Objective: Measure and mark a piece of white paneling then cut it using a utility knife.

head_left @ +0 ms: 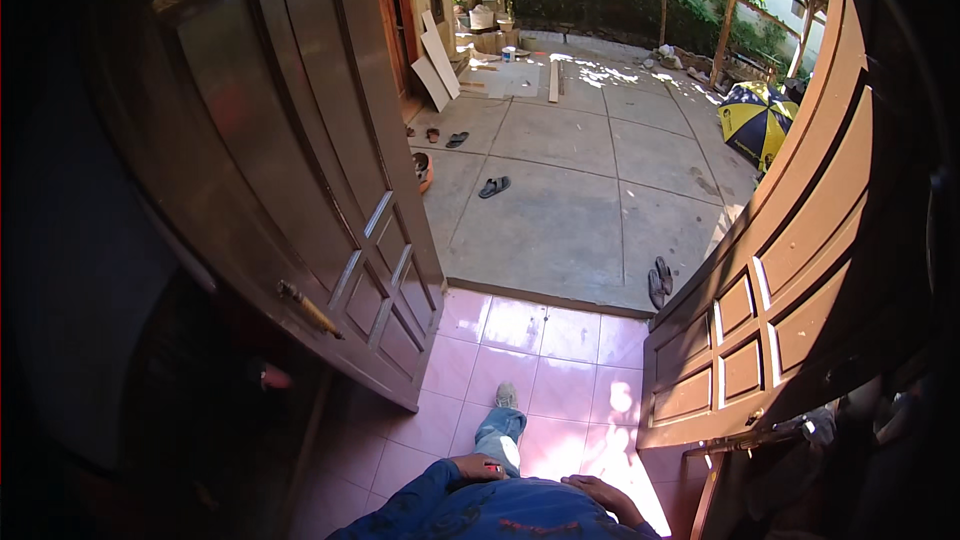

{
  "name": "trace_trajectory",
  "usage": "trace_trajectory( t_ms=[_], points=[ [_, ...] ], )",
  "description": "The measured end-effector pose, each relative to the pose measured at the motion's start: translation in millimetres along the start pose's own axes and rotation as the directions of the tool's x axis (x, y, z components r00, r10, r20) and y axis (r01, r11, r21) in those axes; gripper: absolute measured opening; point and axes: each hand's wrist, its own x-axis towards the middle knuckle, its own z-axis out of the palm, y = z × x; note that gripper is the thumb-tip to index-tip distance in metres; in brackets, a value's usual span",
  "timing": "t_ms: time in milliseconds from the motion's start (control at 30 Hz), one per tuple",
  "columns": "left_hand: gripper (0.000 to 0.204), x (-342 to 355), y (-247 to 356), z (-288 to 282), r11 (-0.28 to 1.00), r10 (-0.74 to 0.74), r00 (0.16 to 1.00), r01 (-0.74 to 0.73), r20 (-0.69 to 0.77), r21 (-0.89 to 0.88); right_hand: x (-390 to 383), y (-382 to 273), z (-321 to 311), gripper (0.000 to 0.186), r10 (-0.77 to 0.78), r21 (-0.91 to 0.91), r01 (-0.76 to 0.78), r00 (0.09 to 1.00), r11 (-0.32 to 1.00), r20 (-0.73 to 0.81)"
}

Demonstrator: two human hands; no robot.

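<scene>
I stand on pink floor tiles (545, 340) in a doorway between two open brown panelled door leaves, the left leaf (300, 170) and the right leaf (790, 280). My left hand (478, 466) rests low against my body and seems to grip a small red object (493, 467). My right hand (600, 492) lies flat against my blue shirt with nothing in it. One leg in jeans and a grey shoe (506, 396) is stepped forward on the tiles.
Beyond the threshold lies a concrete yard (560, 200) with a pair of sandals (659, 282), single sandals (493, 186), boards (438, 65) leaning on the wall, a plank (553, 80) and a yellow-and-blue umbrella (755, 118). A brass handle (310, 308) sticks out of the left leaf.
</scene>
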Motion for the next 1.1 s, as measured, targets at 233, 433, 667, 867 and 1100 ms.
trace_trajectory(
  t_ms=[233,433,667,867,1100],
  points=[
    [0.03,48.6,108.6,-175.7,0.991,0.13,0.991,-0.131,0.039,0.007,87.5,-99.4,-156.7,0.043,0.249,-0.134,-0.241,0.967,0.961,0.048],
    [0.032,101.3,123.2,-288.6,0.991,0.061,0.966,-0.029,0.249,-0.13,186.5,-89.1,-234.2,0.028,0.273,0.095,-0.273,0.962,0.957,0.006],
    [0.037,193.8,158.3,-386.0,0.994,-0.031,0.998,0.037,0.059,-0.102,304.2,-139.9,-369.0,0.028,0.389,0.369,-0.26,0.858,0.892,-0.336],
    [0.041,315.3,204.8,-489.2,0.987,-0.083,0.99,0.066,-0.114,-0.146,427.2,-168.1,-512.8,0.027,0.008,-0.23,-0.125,0.893,0.965,-0.45],
    [0.048,373.3,304.6,-580.6,0.789,-0.341,0.76,0.551,-0.554,0.27,505.0,-222.3,-646.5,0.024,-0.026,-0.333,-0.093,0.942,0.938,-0.335]
  ],
)
